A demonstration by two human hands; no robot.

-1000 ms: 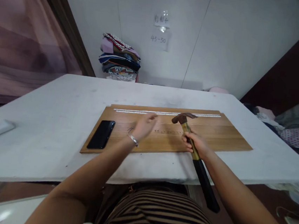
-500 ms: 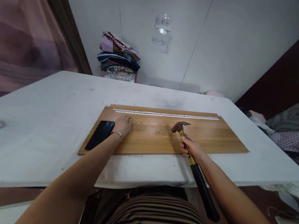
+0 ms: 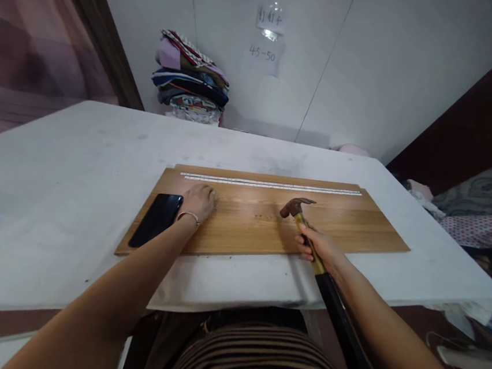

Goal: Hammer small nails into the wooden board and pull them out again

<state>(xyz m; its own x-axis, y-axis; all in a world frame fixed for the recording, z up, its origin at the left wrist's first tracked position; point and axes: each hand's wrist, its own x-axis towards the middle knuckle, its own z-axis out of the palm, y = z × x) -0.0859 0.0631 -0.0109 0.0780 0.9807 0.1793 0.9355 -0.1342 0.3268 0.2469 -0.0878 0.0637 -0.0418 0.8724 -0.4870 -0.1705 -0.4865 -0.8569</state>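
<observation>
My right hand (image 3: 315,242) is wrapped around the yellow upper handle of a claw hammer (image 3: 298,207). Its rusty head hovers over the wooden board (image 3: 232,232), and the black grip slants down toward my body. Beneath the head, a short row of small nails (image 3: 261,216) shows on the board. My left hand (image 3: 200,200), with a bracelet at the wrist, rests on the board's left part with fingers curled together. Tiny shiny bits show by its fingertips; what the fingers hold is hidden. A dark phone (image 3: 155,220) lies just left of that hand.
Two white strips with markings (image 3: 272,185) run along the board's far edge. The board lies on a white-covered table (image 3: 62,190). Folded clothes (image 3: 193,81) are stacked against the wall behind, below handwritten paper notes (image 3: 265,53). Small dark specks dot the cloth near the board's front edge.
The view has shifted slightly. Both hands keep nearly the same places on and over the board, with the hammer still held above the nails.
</observation>
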